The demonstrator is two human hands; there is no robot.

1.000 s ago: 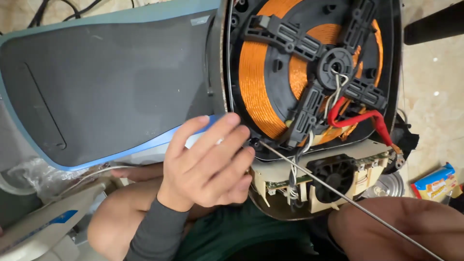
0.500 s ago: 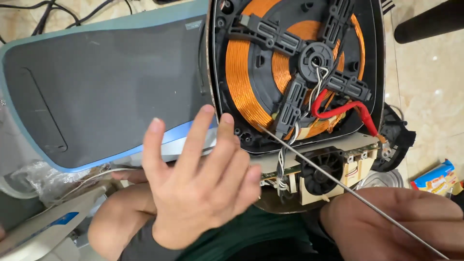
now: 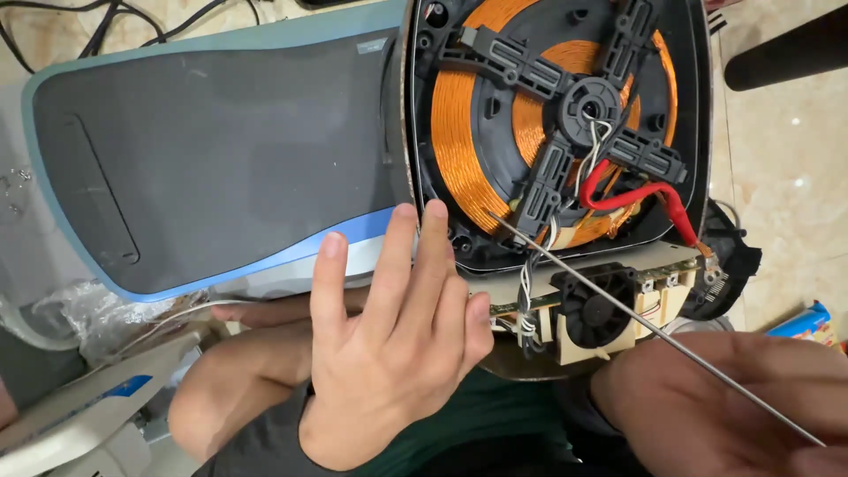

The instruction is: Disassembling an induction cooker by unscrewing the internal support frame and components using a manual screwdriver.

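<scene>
induction cooker: opened, base up, black housing, copper coil exposed under black cross bracket, red wire, fan and circuit board at near edge | metal rod: thin, slanted, tip at coil's edge

Setting: informal home repair spot; beige tiled floor, opened induction cooker, loose cables, plastic wrap.

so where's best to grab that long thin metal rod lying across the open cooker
Probably the lower right end of the long thin metal rod, coming from the right. There it lies over the right hand; its tip sits deep by the copper coil and the red wire. The left hand rests open, off the rod.
</scene>
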